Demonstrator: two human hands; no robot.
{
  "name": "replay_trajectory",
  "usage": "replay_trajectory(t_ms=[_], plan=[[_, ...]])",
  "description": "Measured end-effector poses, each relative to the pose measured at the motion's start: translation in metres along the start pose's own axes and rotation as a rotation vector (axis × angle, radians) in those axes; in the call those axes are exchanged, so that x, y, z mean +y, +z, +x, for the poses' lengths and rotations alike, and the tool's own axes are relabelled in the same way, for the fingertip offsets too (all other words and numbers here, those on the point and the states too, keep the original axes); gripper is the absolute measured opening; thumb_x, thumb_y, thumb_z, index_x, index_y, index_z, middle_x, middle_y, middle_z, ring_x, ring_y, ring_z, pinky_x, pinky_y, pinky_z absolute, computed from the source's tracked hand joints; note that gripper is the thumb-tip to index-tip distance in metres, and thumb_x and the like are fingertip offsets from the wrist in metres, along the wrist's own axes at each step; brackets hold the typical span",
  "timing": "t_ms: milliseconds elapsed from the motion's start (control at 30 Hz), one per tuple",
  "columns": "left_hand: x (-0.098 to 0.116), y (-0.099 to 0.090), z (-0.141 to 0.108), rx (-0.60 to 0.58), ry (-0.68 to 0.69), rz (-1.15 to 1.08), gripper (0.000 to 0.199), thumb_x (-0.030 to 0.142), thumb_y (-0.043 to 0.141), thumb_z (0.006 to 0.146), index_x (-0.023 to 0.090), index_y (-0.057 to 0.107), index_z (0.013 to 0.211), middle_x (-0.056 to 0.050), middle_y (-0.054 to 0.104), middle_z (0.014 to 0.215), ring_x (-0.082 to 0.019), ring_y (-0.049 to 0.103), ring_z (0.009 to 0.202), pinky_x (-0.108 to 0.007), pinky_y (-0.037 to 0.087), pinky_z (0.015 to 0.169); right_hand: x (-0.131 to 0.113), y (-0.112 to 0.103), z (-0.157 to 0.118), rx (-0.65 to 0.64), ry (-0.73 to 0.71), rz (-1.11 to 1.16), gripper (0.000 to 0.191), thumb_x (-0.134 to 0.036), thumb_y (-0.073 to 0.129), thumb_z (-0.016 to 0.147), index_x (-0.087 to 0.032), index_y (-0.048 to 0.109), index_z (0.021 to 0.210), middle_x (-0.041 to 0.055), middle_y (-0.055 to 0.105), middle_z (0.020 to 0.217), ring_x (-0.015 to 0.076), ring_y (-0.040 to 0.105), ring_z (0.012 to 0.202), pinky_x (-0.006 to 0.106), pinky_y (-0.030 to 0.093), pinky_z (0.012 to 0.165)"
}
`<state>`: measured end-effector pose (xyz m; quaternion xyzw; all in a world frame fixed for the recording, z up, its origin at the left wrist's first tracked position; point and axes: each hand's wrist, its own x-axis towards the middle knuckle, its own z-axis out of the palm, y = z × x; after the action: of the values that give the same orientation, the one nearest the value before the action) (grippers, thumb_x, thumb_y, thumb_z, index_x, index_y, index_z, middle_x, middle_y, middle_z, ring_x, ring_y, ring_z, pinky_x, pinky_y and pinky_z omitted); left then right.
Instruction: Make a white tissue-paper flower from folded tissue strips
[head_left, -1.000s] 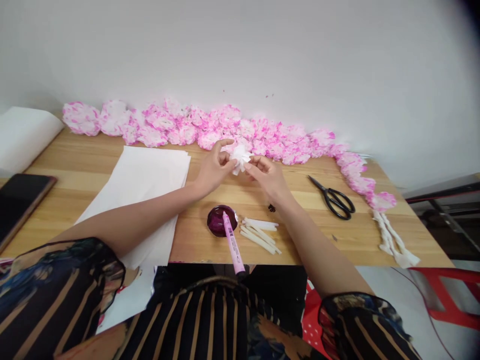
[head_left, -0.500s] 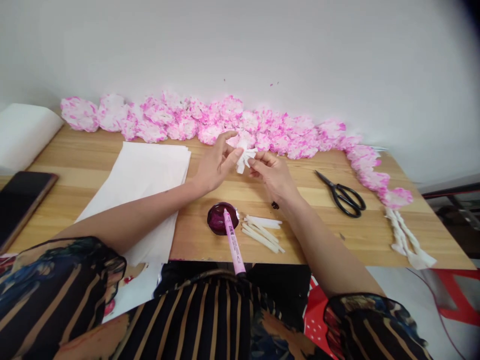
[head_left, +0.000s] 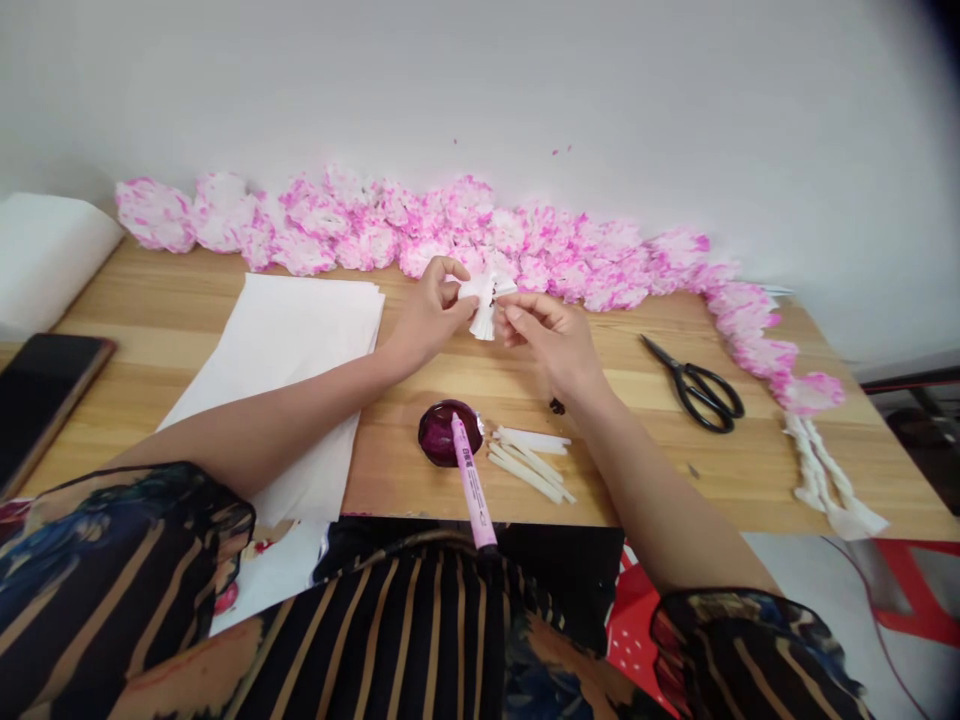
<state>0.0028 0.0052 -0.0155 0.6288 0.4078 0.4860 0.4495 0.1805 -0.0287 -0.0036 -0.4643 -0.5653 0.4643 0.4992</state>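
Observation:
Between my two hands is a white paper flower (head_left: pixel 484 318), its pleated folds fanned out, with small dark specks near its middle. My left hand (head_left: pixel 433 312) pinches its left side between thumb and fingers. My right hand (head_left: pixel 551 335) has thumb and forefinger closed on its right edge. Just behind the flower runs a long row of pink-and-white paper flowers (head_left: pixel 300 225) against the wall. Below my hands a pink marker (head_left: pixel 474 490) leans on a small dark dish (head_left: pixel 439 435) stained purple. Several thin white sticks (head_left: pixel 529 465) lie beside the dish.
A stack of white paper (head_left: pixel 292 340) lies under my left forearm. Black scissors (head_left: pixel 697 385) rest at the right, near twisted white paper strands (head_left: pixel 821 470) at the row's end. A phone (head_left: pixel 49 395) and a white paper roll (head_left: pixel 49 260) are at the far left.
The paper flower has been turned in my fingers, so its strips now look more gathered and dark specks show. Both hands stay on it. The view has shifted slightly.

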Motion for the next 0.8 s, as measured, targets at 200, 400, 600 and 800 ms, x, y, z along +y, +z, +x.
replay_trajectory(t_ms=[200, 400, 600, 800], plan=[[0.009, 0.003, -0.003, -0.055, 0.017, -0.054, 0.009, 0.012, 0.055, 0.083, 0.019, 0.049, 0.082, 0.004, 0.056, 0.071, -0.009, 0.056, 0.065, -0.023, 0.046, 0.065, -0.006, 0.003, -0.004, 0.084, -0.181, -0.311, 0.01, -0.027, 0.067, 0.081, -0.021, 0.073, 0.087, -0.0004, 0.072, 0.08, 0.0139, 0.063, 0.071, 0.03, 0.052, 0.069], [0.009, 0.004, -0.007, -0.1, 0.025, -0.028, 0.003, 0.015, 0.057, 0.084, 0.016, 0.06, 0.082, 0.0, 0.065, 0.079, -0.011, 0.062, 0.075, -0.025, 0.05, 0.074, -0.01, 0.002, -0.007, 0.084, -0.288, -0.501, 0.011, -0.022, 0.063, 0.084, -0.022, 0.073, 0.087, 0.0006, 0.072, 0.087, 0.0163, 0.064, 0.077, 0.032, 0.05, 0.075], [0.015, 0.002, -0.01, -0.133, 0.03, 0.083, 0.012, 0.025, 0.064, 0.082, 0.015, 0.065, 0.087, -0.002, 0.07, 0.084, -0.011, 0.061, 0.074, -0.023, 0.045, 0.068, -0.008, -0.001, -0.007, 0.078, -0.33, -0.56, 0.013, -0.024, 0.061, 0.086, -0.022, 0.073, 0.091, 0.0015, 0.073, 0.092, 0.017, 0.065, 0.08, 0.033, 0.05, 0.079], [0.02, 0.002, -0.013, -0.128, 0.098, 0.223, 0.018, 0.031, 0.067, 0.082, 0.015, 0.064, 0.076, -0.001, 0.069, 0.077, -0.012, 0.059, 0.072, -0.024, 0.044, 0.068, -0.008, -0.001, -0.007, 0.097, -0.387, -0.629, 0.012, -0.021, 0.059, 0.085, -0.021, 0.071, 0.085, 0.0015, 0.073, 0.086, 0.0162, 0.065, 0.077, 0.031, 0.049, 0.074]])
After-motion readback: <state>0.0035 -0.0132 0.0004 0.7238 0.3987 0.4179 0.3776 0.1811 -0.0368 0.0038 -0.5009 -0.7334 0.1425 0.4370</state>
